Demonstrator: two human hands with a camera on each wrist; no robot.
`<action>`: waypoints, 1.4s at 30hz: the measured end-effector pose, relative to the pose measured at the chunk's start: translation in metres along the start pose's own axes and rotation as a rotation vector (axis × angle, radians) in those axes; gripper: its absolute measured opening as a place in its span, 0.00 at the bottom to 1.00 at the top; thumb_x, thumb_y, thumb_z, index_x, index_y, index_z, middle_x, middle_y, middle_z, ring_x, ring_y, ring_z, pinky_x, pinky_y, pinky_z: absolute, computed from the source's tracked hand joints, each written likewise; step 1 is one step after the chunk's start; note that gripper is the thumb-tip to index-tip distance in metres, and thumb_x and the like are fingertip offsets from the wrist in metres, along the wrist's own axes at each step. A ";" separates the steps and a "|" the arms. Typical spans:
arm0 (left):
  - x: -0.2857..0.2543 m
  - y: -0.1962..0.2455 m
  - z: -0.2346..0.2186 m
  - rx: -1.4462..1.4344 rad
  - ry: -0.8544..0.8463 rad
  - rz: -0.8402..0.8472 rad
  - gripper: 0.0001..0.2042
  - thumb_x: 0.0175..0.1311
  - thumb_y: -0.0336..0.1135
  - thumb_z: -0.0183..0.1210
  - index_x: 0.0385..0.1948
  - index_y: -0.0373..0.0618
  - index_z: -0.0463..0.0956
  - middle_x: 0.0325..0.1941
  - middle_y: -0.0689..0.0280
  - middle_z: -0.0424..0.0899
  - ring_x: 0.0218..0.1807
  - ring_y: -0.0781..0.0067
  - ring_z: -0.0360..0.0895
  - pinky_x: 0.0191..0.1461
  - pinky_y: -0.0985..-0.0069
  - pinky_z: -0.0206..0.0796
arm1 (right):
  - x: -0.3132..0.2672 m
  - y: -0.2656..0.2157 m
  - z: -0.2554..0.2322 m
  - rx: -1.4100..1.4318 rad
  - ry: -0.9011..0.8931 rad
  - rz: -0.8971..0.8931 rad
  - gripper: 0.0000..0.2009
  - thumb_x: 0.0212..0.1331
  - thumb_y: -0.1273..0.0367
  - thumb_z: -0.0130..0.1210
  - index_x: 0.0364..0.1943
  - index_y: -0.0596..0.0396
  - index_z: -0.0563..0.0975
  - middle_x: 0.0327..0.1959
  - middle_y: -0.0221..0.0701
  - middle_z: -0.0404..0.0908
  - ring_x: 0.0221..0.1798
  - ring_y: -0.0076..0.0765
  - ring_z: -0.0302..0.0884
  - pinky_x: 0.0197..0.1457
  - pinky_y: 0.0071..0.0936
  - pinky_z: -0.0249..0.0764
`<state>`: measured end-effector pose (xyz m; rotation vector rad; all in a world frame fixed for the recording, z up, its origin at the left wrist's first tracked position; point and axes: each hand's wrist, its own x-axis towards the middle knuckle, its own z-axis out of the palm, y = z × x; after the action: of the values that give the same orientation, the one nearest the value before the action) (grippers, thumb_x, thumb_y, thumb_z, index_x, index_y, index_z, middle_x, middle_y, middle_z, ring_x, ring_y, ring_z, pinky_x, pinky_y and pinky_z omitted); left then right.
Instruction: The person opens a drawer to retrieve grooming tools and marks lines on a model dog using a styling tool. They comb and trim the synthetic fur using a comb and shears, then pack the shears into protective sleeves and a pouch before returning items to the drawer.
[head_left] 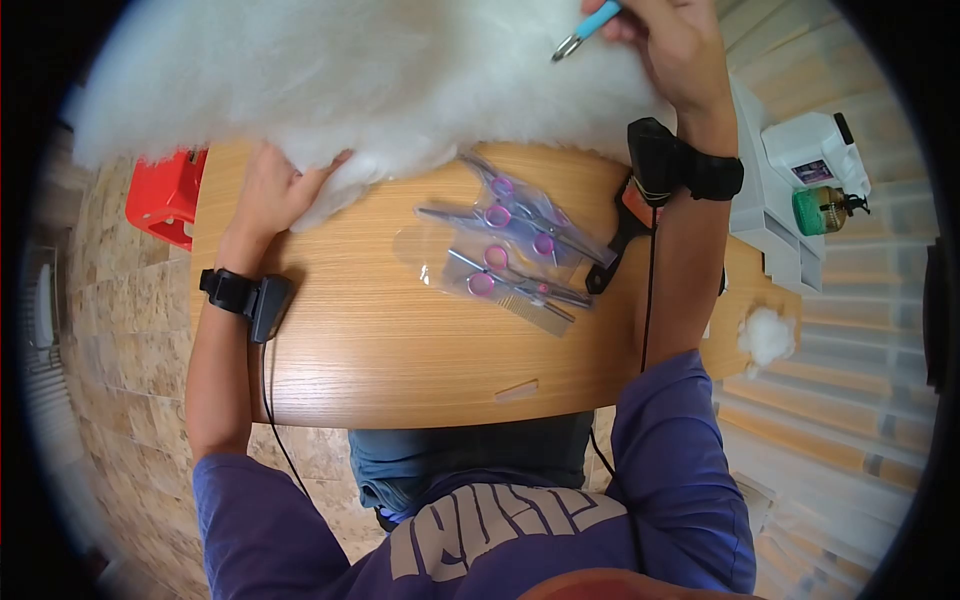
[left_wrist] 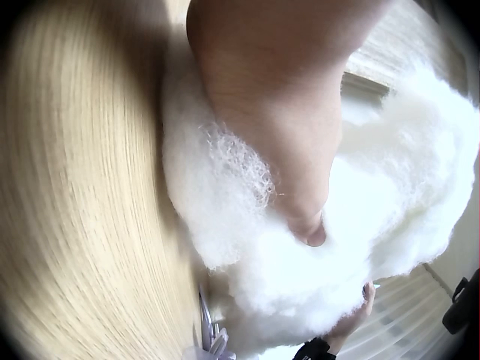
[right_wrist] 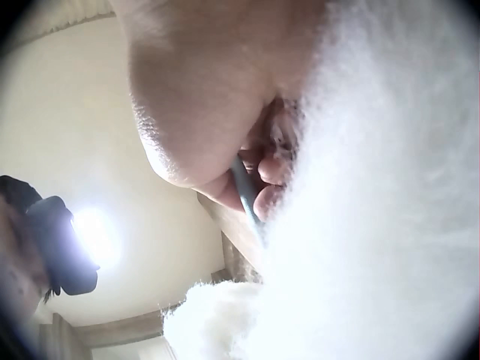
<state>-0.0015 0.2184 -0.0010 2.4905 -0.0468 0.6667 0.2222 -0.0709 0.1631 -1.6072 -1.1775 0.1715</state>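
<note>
Evidently, softness is what matters most in handling the white fluff (head_left: pixel 350 70), which is spread across the far side of the wooden tabletop (head_left: pixel 380 340), with its near fringe drooping onto the wood. It looks light for its bulk, very compressible and loosely fibrous; whether a firmer body is hidden beneath cannot be told. Little slipping is to be expected, but wisps could be pulled out or matted if only the surface were pinched. A broad, gentle hold, with the fingers sunk towards the base and the palm laid flat, would be better suited than a tug at the fringe.

At the near left edge, the fluff is touched by the left hand (head_left: pixel 270 190), its thumb extended; most of its fingers are buried, so whether anything is grasped cannot be told. In the right hand (head_left: pixel 680 50), the blue-handled tool (head_left: pixel 597 20) is gripped by curled fingers, its metal tip held over the fluff. Fibres could be snagged by that tip, so the pile is best parted lightly.
</note>
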 end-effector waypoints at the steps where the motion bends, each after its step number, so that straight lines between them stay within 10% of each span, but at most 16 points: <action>1: -0.001 0.002 -0.001 0.029 -0.026 -0.055 0.14 0.60 0.40 0.63 0.40 0.40 0.87 0.42 0.51 0.89 0.42 0.43 0.83 0.49 0.61 0.74 | -0.002 -0.005 0.004 -0.003 -0.049 0.042 0.14 0.72 0.66 0.56 0.29 0.59 0.82 0.25 0.27 0.82 0.25 0.17 0.75 0.27 0.15 0.66; 4: 0.000 0.000 0.000 0.037 -0.022 -0.056 0.13 0.59 0.39 0.63 0.40 0.41 0.88 0.41 0.51 0.89 0.41 0.43 0.82 0.48 0.61 0.74 | -0.003 0.003 0.014 -0.055 -0.145 -0.223 0.13 0.73 0.68 0.56 0.29 0.60 0.82 0.25 0.27 0.82 0.25 0.18 0.75 0.28 0.16 0.68; 8: -0.002 -0.006 0.002 -0.007 -0.043 -0.083 0.13 0.59 0.39 0.62 0.41 0.42 0.88 0.40 0.51 0.88 0.40 0.42 0.81 0.46 0.60 0.73 | 0.007 0.008 0.000 -0.008 0.008 -0.030 0.11 0.72 0.69 0.58 0.31 0.62 0.83 0.27 0.29 0.84 0.28 0.20 0.78 0.32 0.19 0.73; 14: -0.001 0.002 -0.001 0.041 -0.021 -0.038 0.14 0.60 0.40 0.64 0.41 0.40 0.87 0.41 0.51 0.88 0.41 0.41 0.81 0.47 0.59 0.73 | 0.001 0.003 0.005 -0.045 -0.392 -0.133 0.10 0.71 0.68 0.60 0.36 0.63 0.83 0.31 0.34 0.86 0.32 0.25 0.81 0.38 0.22 0.77; 24: -0.001 0.000 0.002 -0.003 0.052 -0.003 0.14 0.60 0.38 0.67 0.41 0.37 0.85 0.40 0.47 0.88 0.43 0.40 0.82 0.49 0.60 0.74 | 0.001 0.016 -0.007 0.195 -0.085 -0.061 0.13 0.71 0.66 0.59 0.30 0.59 0.83 0.24 0.29 0.83 0.22 0.19 0.77 0.26 0.16 0.67; 32: 0.002 0.016 -0.006 0.048 -0.122 -0.368 0.14 0.59 0.37 0.68 0.37 0.34 0.85 0.35 0.47 0.88 0.37 0.41 0.82 0.44 0.62 0.74 | 0.004 0.004 0.002 0.065 -0.005 -0.011 0.17 0.73 0.62 0.57 0.25 0.54 0.81 0.19 0.21 0.76 0.20 0.14 0.71 0.24 0.14 0.62; 38: 0.000 0.003 0.002 0.022 0.054 -0.041 0.12 0.59 0.36 0.69 0.35 0.34 0.85 0.31 0.48 0.87 0.30 0.44 0.81 0.38 0.62 0.73 | 0.010 0.002 0.013 0.125 0.168 -0.095 0.14 0.74 0.65 0.56 0.30 0.59 0.81 0.22 0.23 0.78 0.26 0.15 0.74 0.30 0.14 0.67; 42: -0.003 -0.001 0.000 0.047 -0.037 -0.171 0.12 0.59 0.36 0.69 0.36 0.34 0.85 0.32 0.48 0.87 0.31 0.44 0.81 0.38 0.63 0.73 | 0.011 0.004 0.015 0.126 0.082 -0.126 0.11 0.73 0.68 0.57 0.32 0.60 0.81 0.24 0.25 0.79 0.28 0.17 0.75 0.33 0.16 0.69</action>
<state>-0.0038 0.2187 -0.0030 2.5167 0.1682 0.5555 0.2208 -0.0528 0.1587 -1.4123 -1.1775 0.0956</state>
